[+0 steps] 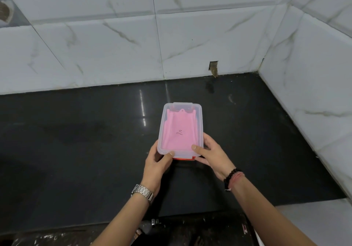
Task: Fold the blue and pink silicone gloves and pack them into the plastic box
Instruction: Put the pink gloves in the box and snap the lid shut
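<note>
A clear plastic box (199, 119) with its translucent lid on stands on the black counter, middle of the view. The folded pink silicone glove (180, 129) shows through the lid. No blue glove is visible; it may lie hidden under the pink one. A red-orange clip edge (183, 158) shows at the box's near end. My left hand (157, 166) grips the near left corner, thumb on the lid. My right hand (211, 155) grips the near right corner, thumb on the lid too.
The black counter (85, 150) runs to white marble-look wall tiles (114, 45) at the back and right. A small hole (213, 68) is in the back wall near the counter. The counter's front edge (114, 226) lies near my forearms.
</note>
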